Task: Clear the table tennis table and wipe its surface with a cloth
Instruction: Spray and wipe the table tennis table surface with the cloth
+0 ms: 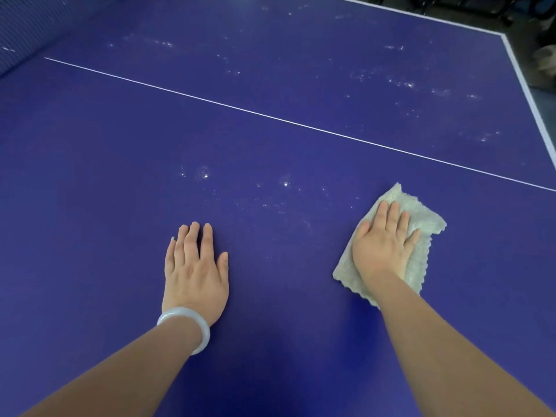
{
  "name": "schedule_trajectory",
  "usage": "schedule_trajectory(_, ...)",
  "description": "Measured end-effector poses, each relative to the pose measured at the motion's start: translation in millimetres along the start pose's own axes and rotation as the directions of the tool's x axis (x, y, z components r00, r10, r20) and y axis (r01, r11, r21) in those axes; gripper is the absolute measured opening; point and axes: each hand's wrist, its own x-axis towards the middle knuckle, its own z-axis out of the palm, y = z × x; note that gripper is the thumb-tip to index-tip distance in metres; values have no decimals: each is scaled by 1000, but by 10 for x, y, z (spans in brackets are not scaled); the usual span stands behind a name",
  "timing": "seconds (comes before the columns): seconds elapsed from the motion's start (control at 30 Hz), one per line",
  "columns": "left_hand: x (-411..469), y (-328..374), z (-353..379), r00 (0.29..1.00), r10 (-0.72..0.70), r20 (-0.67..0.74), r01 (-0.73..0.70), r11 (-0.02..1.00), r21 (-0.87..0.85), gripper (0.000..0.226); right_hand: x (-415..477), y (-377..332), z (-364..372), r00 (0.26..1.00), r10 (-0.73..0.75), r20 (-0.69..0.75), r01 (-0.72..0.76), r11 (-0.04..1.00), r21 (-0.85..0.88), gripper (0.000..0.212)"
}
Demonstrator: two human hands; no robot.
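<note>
The blue table tennis table (270, 85) fills the view, with a thin white centre line running from upper left to right. A pale fluffy cloth (421, 218) lies flat on the table at the lower right. My right hand (383, 245) presses down on the cloth with straight fingers. My left hand (195, 266) rests flat on the bare surface to the left, fingers spread, a white bangle on its wrist. White specks and smears dot the surface ahead of both hands and across the far half.
The net (33, 28) stands at the upper left. The table's white-edged border (523, 88) runs down the right side, with dark floor and blurred objects beyond it.
</note>
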Motion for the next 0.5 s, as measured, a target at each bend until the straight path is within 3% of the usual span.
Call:
schedule_trajectory(0.07,-5,9,-5,1000,-6,3,6,1000,10,68,174,-197,-14,999,-44,31,44,999,23,59)
schedule_trajectory(0.1,-8,8,-2,1000,-11,5,11,1000,10,67,183,-293,-8,987,-149,52,148,989,29,59)
schedule_trajectory(0.13,-10,7,4,1000,-15,6,15,1000,8,66,146,-359,10,948,-310,68,309,951,22,58)
schedule_trajectory(0.2,-6,3,16,1000,-20,2,20,1000,17,62,15,-329,10,782,-613,117,620,784,-31,57)
schedule_trajectory(0.23,-3,-1,20,1000,-22,0,22,999,27,61,2,-242,-20,712,-688,142,698,714,-43,58)
schedule_trajectory(0.27,-2,-7,26,1000,-22,4,22,999,37,64,51,-130,-60,695,-704,150,715,697,-40,59)
schedule_trajectory(0.4,-2,-11,29,1000,-19,13,19,998,57,67,603,140,-152,912,-405,67,406,914,-11,57)
schedule_trajectory(0.5,0,-5,24,999,-32,12,31,998,57,66,1008,-179,-117,962,-269,49,270,963,-12,57)
